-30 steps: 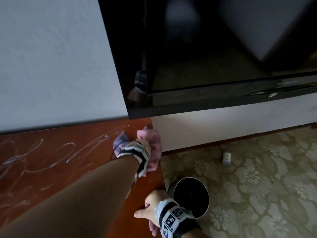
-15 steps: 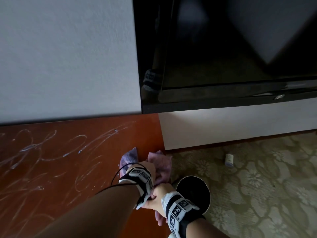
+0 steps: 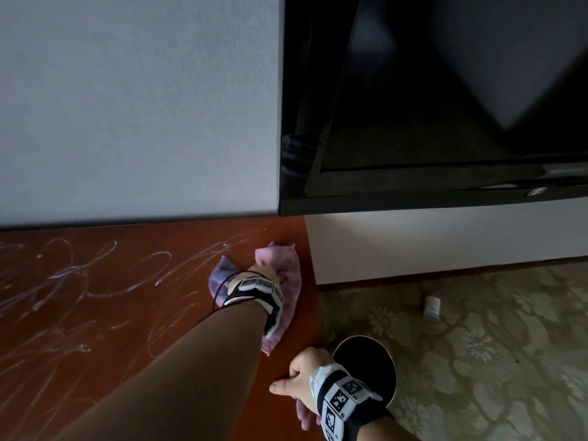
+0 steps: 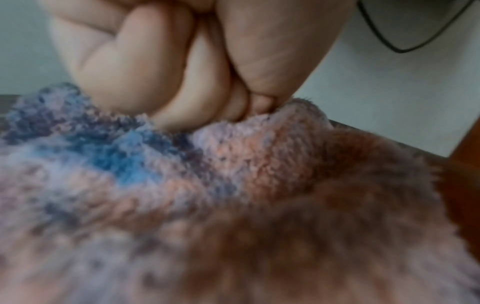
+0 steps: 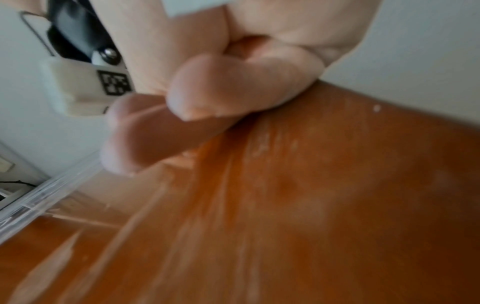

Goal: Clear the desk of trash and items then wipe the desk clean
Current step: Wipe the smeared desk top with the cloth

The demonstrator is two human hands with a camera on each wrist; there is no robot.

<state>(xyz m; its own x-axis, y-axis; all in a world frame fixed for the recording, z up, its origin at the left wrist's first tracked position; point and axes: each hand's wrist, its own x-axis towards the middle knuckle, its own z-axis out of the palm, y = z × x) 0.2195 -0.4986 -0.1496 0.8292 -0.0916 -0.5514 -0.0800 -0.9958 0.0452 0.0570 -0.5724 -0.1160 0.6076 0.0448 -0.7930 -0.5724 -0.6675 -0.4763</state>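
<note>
Compared with half a second ago, the left hand (image 3: 265, 275) and its cloth (image 3: 291, 281) are farther up the bench (image 3: 127, 313), near the far right corner, and the two hands are apart again; then they touched at the near right edge. The left hand presses down on the pink and blue cloth, fingers (image 4: 135, 67) bunched into the pile. The right hand (image 3: 302, 374) rests on the bench's right edge, thumb stretched out on the wood, fingers curled over the side and holding nothing that shows. White smears (image 3: 79, 275) streak the wood to the left of the cloth. A round black bin (image 3: 372, 364) stands on the patterned carpet (image 3: 477, 361) just right of the bench, partly hidden by the right wrist. A small white bottle (image 3: 432, 308) lies farther right on the carpet. A dark screen (image 3: 445, 106) hangs on the wall above the bench's right end.
</note>
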